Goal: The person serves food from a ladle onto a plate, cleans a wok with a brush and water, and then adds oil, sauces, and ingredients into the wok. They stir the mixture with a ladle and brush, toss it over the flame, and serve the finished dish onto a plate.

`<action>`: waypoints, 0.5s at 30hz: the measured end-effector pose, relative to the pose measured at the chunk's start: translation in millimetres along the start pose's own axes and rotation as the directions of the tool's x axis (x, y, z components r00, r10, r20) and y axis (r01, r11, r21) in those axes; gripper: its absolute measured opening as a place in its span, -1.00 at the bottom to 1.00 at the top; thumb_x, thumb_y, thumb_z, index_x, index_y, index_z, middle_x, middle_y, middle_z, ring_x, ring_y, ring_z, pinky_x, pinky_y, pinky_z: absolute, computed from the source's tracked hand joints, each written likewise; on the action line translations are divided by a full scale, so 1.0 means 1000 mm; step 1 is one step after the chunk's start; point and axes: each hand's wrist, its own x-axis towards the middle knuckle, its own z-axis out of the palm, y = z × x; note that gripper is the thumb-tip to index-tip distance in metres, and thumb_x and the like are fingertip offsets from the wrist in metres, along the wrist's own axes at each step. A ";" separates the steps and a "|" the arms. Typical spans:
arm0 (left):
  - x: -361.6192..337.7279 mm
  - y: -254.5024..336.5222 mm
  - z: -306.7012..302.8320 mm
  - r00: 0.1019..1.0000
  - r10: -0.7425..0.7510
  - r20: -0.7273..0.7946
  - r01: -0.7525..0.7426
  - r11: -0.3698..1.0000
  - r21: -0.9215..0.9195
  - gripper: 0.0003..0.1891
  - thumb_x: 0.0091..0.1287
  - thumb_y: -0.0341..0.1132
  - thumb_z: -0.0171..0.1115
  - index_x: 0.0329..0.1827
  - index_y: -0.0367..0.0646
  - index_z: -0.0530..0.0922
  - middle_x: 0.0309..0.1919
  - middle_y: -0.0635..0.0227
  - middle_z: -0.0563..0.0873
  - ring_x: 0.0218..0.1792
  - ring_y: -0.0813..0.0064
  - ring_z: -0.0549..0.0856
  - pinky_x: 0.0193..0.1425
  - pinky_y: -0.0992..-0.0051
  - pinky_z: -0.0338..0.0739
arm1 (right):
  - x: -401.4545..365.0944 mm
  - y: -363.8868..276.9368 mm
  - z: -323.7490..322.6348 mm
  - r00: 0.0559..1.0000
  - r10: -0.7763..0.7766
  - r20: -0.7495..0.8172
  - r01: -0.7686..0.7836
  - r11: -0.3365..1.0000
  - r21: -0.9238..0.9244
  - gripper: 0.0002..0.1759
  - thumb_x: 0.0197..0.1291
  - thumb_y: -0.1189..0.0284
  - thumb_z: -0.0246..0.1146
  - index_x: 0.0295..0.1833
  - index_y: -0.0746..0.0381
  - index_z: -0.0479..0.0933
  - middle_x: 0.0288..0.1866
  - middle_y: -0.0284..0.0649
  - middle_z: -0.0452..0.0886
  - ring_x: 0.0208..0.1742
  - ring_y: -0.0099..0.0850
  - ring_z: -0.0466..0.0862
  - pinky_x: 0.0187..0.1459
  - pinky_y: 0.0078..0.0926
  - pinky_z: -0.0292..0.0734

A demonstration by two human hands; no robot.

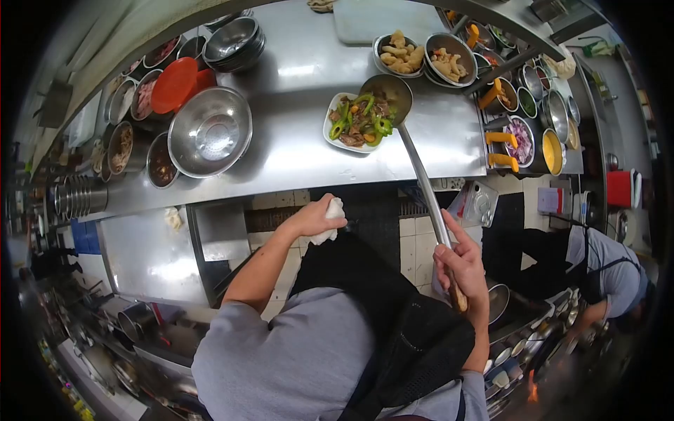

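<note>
The person's right hand [460, 263] has its fingers curled around the handle of a long ladle [423, 174], near the wooden end, with the index finger stretched out along it. The ladle's bowl is over the tabletop [295, 140], tilted at the upper right edge of a white plate [338, 144]. Green peppers and brown meat [361, 121] fill the plate and reach the ladle's lip. The left hand [314, 219], in front of the tabletop's near edge, has its fingers closed around a bunched white cloth [330, 223].

Beyond the ladle, a bowl of pale fried pieces [401, 56] sits beside another bowl of food [451, 62]. To the left are a large metal bowl [210, 133], a red bowl [174, 85] and a stack of metal bowls [233, 43]. At the far right, a co-worker [611, 263] in a grey shirt leans over the cooking area, near a flame [533, 387].
</note>
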 end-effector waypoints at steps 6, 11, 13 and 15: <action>0.008 0.004 0.011 0.999 0.031 0.008 -0.031 0.999 -0.030 -0.21 0.22 0.09 0.40 0.31 -0.34 0.34 0.04 -0.05 0.64 0.10 0.12 0.65 0.22 0.31 0.49 | -0.009 -0.003 0.006 1.000 -0.017 -0.015 0.019 0.990 0.138 -0.23 0.33 0.56 0.18 0.61 0.16 0.07 -0.54 -0.33 0.47 -0.76 -0.60 0.42 -0.74 -0.64 0.31; 0.006 0.010 0.013 0.999 0.032 0.003 -0.031 0.999 -0.031 -0.19 0.22 0.10 0.39 0.32 -0.35 0.33 0.06 -0.08 0.63 0.11 0.10 0.65 0.22 0.30 0.49 | -0.016 -0.004 0.006 0.999 0.012 0.049 -0.019 0.991 0.132 -0.21 0.32 0.58 0.18 0.62 0.15 0.05 -0.59 -0.36 0.45 -0.75 -0.62 0.40 -0.72 -0.65 0.31; 0.011 0.007 0.019 0.998 0.064 -0.017 -0.064 0.998 -0.021 -0.19 0.20 0.11 0.39 0.31 -0.33 0.33 0.01 -0.12 0.66 0.06 0.03 0.68 0.18 0.25 0.53 | -0.013 0.006 0.004 0.998 0.014 0.058 -0.019 0.995 0.095 -0.22 0.32 0.59 0.19 0.61 0.15 0.08 -0.60 -0.37 0.46 -0.74 -0.63 0.41 -0.69 -0.64 0.32; 0.014 0.008 0.022 0.995 0.096 -0.038 -0.096 0.995 -0.012 -0.18 0.19 0.13 0.39 0.31 -0.31 0.32 -0.03 -0.15 0.69 0.01 -0.05 0.72 0.14 0.20 0.57 | -0.007 0.021 0.004 0.998 0.017 0.068 -0.021 0.998 0.057 -0.23 0.32 0.59 0.20 0.61 0.14 0.12 -0.60 -0.37 0.47 -0.73 -0.63 0.41 -0.67 -0.63 0.34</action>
